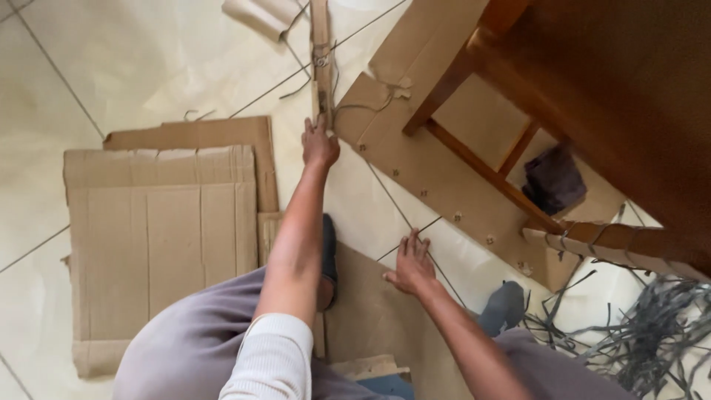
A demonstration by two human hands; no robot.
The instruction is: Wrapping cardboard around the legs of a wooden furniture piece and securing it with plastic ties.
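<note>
A narrow cardboard strip [321, 67] lies on the tiled floor [133, 67], running away toward the far edge, and the left hand [319, 144] grips its near end, fingers closed on it. The right hand [412, 263] rests with fingers spread flat on a cardboard sheet [370, 311] near the knees, holding nothing. The step looks like taking up the strip; drawing it nearer calls for clearing the long studded cardboard panel [437, 178] to its right, beneath the wooden chair [592, 89].

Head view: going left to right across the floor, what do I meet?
Flat cardboard sheets → left hand on a narrow cardboard strip → right hand → long cardboard piece → wooden chair → pile of grey strips.
</note>
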